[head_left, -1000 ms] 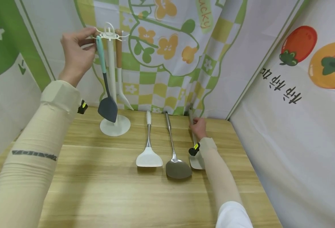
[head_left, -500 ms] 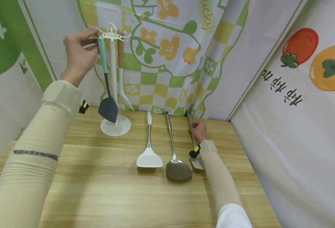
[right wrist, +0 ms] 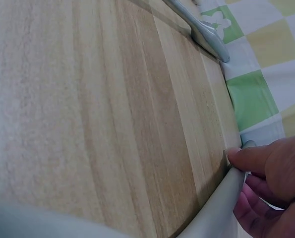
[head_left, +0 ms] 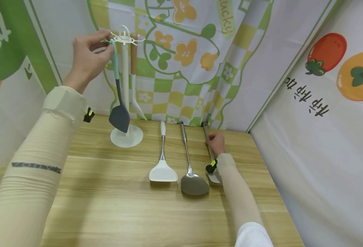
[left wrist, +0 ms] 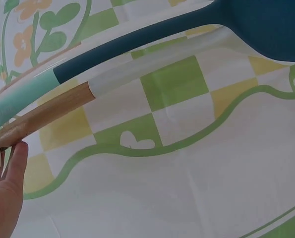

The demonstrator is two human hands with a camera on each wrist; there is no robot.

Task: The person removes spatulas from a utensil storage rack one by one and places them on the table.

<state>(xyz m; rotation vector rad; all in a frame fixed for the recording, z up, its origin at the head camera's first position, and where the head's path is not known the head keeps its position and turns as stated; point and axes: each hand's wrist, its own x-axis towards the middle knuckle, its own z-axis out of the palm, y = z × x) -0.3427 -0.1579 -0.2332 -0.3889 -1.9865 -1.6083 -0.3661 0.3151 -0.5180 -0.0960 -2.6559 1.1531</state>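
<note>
My left hand [head_left: 90, 58] is at the top of a white utensil rack [head_left: 125, 75], beside a hanging teal-handled spatula [head_left: 119, 116] with a dark blade. In the left wrist view, its thumb and fingers pinch the end of a wooden-handled utensil [left wrist: 43, 116] with a pale shaft; the teal spatula hides its lower end. Another wooden-handled white utensil [head_left: 133, 55] hangs behind the pole. On the right, my right hand [head_left: 217, 143] grips the handle of a greyish spatula [head_left: 207, 132] on the table; my wrist and forearm partly cover its blade.
A white spatula [head_left: 163, 171] and a metal spatula [head_left: 195, 185] lie side by side on the wooden table [head_left: 132, 212], handles toward the back. A patterned cloth [head_left: 175, 79] hangs behind the table, with printed cloth walls on both sides.
The handle end of the greyish spatula has come down with my right hand toward the table. My left hand stays at the rack, and the whole head view has shifted slightly.
</note>
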